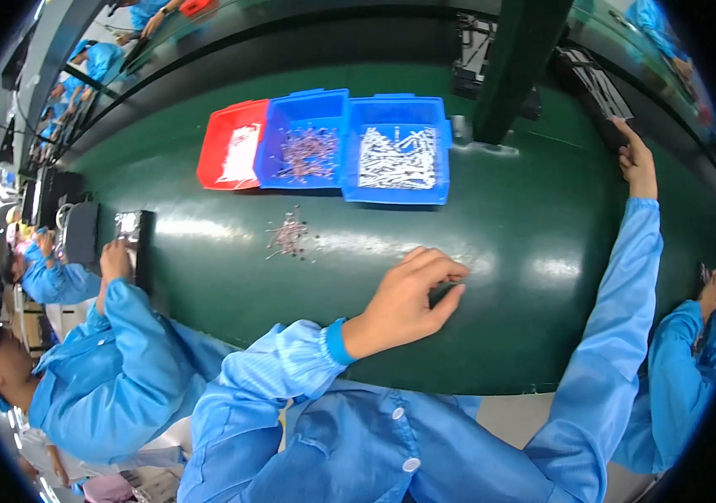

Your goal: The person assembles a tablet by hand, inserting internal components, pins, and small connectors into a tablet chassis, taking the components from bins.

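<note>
At the far right of the green table, my right hand (638, 163) is right at the near end of a long black case (601, 84), fingertips at its edge! It lies slantwise, running up and away to the left, with long pale strips along its top. Over by my left hand (412, 293), the nearest is a blue box (396, 195): open-topped, squarish, loaded with a loose jumble of short white sticks (397, 159).
</note>
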Demonstrator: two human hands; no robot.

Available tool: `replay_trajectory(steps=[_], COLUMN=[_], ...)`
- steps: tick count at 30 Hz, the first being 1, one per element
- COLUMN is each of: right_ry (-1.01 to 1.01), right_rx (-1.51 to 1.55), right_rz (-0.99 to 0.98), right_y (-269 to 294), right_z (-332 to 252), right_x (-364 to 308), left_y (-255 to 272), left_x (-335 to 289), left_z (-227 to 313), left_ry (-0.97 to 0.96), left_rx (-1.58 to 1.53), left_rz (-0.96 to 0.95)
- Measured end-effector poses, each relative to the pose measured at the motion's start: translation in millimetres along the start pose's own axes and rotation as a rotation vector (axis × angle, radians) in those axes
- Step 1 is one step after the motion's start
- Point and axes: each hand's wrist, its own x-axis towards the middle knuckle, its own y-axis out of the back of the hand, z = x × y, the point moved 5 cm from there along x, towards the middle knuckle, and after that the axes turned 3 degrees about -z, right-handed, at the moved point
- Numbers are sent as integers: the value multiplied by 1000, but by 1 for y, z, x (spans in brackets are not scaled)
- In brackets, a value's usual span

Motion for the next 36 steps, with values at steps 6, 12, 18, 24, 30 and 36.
replay_trajectory(steps=[6,12,18,24,30,36], right_ry=[-76,49,0,-184,-276,-572], right_rx=[95,190,284,245,358,210], right_rz=[87,93,212,247,-44,-322], right_y=[-52,-50,-59,-71,-108,-145], right_z=[-12,-9,-2,13,31,36], right_x=[-39,-107,-217,-323,-443,-533], left_y=[20,120,153,149,186,200], left_x=[-15,-57,-56,-42,-33,-43], left_z=[-1,-10,-23,-19,-42,-65], left_ry=[143,-49,-22,-247,38,398], left_rx=[-147,595,835,1055,365,-386], left_rz=[-14,399,243,-50,160,391])
